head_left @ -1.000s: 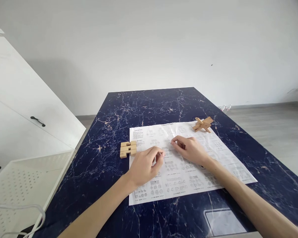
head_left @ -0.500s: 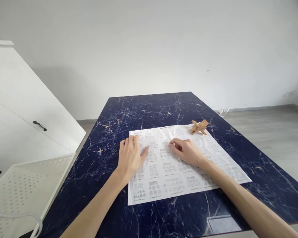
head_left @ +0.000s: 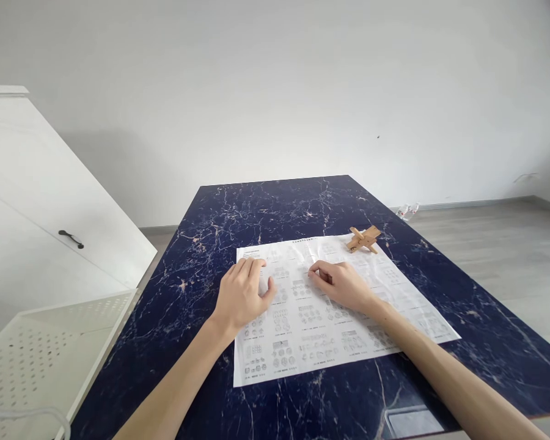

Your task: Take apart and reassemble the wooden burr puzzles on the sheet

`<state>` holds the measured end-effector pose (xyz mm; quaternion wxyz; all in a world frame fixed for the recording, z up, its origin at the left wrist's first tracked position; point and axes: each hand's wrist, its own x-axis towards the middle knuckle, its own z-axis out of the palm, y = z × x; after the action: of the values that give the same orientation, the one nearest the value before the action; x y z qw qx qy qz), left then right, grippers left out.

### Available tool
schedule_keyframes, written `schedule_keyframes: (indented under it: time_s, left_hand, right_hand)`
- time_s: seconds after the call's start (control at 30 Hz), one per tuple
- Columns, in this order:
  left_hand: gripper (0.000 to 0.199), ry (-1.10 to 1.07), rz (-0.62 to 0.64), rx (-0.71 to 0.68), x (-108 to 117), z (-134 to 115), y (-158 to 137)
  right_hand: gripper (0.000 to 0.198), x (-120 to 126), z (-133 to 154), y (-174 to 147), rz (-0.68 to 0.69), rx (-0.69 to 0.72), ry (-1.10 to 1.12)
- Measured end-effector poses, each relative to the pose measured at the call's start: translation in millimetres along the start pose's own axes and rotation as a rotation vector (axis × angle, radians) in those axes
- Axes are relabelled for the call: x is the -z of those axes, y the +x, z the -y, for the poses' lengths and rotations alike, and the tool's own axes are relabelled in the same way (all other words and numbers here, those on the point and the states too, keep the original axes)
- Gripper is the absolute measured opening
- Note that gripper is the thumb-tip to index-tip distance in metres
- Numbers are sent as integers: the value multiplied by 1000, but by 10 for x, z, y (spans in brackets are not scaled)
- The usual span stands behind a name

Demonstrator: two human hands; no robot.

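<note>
A large white printed sheet (head_left: 302,366) lies on the table, showing rows of small line diagrams and text, with soft creases across it. At its left edge is my left hand (head_left: 242,290), palm down, with the fingers bent and the thumb held apart; it grips nothing. My right hand (head_left: 341,282) rests on the middle of the paper. Its fingers are curled in toward the thumb, and no object shows in them. Beyond it, on the sheet's far right corner, stands a wooden interlocking puzzle (head_left: 364,239) of crossed bars, untouched by either hand.
The dark blue marbled table (head_left: 256,211) reaches toward a white wall. At left stand a white cabinet (head_left: 36,201) and a perforated white bin (head_left: 36,354). A clear plastic item (head_left: 407,211) is beyond the right edge. A pale rectangular object (head_left: 412,421) lies near the front.
My left hand's fingers have bent more and drawn slightly inward across the sheet. My right hand keeps its place on the paper. The whole view has shifted a little.
</note>
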<state>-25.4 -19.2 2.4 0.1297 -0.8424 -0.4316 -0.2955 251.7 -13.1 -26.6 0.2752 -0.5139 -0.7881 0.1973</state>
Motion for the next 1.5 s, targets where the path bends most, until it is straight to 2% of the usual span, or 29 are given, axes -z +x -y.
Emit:
schedule_keyframes:
  time_s: [0.17,0.23,0.4,0.5,0.7,0.8,0.9,0.97,1.07,1.23,1.4,1.5]
  left_hand:
    - [24,-182,-23,-299,60,-334,-10]
    - [25,-236,17,-421,43,-454,-43]
    - [23,-258,140,-496,-26,-565,-109]
    - [29,-280,257,-457,-33,-525,-108]
    - [71,-445,445,-346,96,-320,-22]
    - [85,-473,541,-231,164,-157,41]
    - [99,-515,725,-74,203,16,92]
    - [101,-583,836,11,225,124,115]
    - [87,-687,916,90,266,257,135]
    - [65,-704,816,58,274,314,128]
    - [63,-613,578,93,109,148,67]
    - [63,-536,518,115,28,47,35]
  right_hand:
    - [21,-17,-14,2,-12,8,-7]
    - [21,-26,-19,2,-19,14,-10]
    - [22,-34,-22,8,-30,30,-19]
    - [22,-26,-17,9,-27,39,-24]
    - [21,-17,3,0,-13,40,-46]
    - [20,-17,10,1,-7,35,-57]
    - [19,-19,8,8,-4,37,-64]
    - [19,-23,3,12,-5,37,-69]
    - [18,-29,-1,13,-6,37,-74]
    - [20,-23,15,3,-6,40,-79]
    - [19,-19,28,2,-20,36,-81]
    - [20,-26,27,2,-38,34,-77]
